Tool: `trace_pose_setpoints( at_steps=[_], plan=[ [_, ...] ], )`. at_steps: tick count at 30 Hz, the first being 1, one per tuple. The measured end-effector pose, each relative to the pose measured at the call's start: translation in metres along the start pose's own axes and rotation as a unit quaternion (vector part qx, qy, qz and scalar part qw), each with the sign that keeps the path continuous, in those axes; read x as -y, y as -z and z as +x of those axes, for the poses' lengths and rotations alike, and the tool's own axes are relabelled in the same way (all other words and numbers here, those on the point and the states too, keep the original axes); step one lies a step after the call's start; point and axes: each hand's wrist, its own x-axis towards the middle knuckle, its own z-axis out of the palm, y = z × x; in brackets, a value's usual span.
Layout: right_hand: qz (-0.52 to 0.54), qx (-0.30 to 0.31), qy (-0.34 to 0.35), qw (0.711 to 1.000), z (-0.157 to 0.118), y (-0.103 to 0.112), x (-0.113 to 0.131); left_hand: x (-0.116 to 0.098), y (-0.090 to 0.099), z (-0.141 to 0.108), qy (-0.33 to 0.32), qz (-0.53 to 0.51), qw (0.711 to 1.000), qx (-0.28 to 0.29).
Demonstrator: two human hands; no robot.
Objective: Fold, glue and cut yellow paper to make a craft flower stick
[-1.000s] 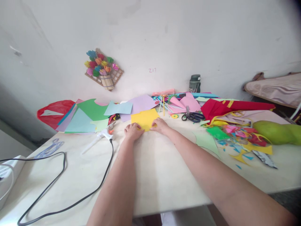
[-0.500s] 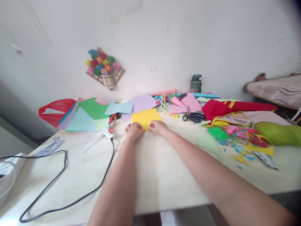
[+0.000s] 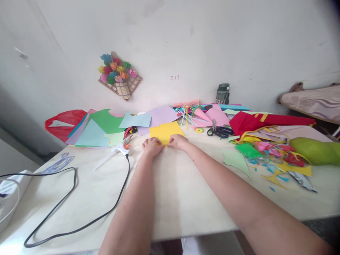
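Note:
A yellow paper sheet (image 3: 167, 131) lies on the pale table in front of me. My left hand (image 3: 153, 146) rests on its near left edge, fingers bent and a little apart, the thumb toward the middle. Beside it, my right hand (image 3: 177, 142) pinches the near edge of the same sheet, its fingers closed. The two hands are close together, a small gap between them. Left of my hands lies a white glue gun (image 3: 120, 148) with a black cable.
Coloured paper sheets (image 3: 106, 122) spread along the back left. Dark-handled scissors (image 3: 220, 132), pink paper and a red cloth (image 3: 247, 124) lie at the back right, with paper scraps (image 3: 276, 159) nearer. The black cable (image 3: 87, 226) loops over the left side. A bottle (image 3: 222, 94) stands by the wall.
The whole view has shifted slightly. My hands stay at the near edge of the yellow sheet, with hardly any visible movement between them.

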Motion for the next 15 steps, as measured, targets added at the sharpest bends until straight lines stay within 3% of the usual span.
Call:
trace_pose_setpoints(
  at_steps=[15],
  plan=[
    [0.022, -0.003, 0.048, 0.999, 0.007, 0.001, -0.019, 0.003, -0.001, 0.0, -0.008, -0.008, 1.0, -0.008]
  ],
)
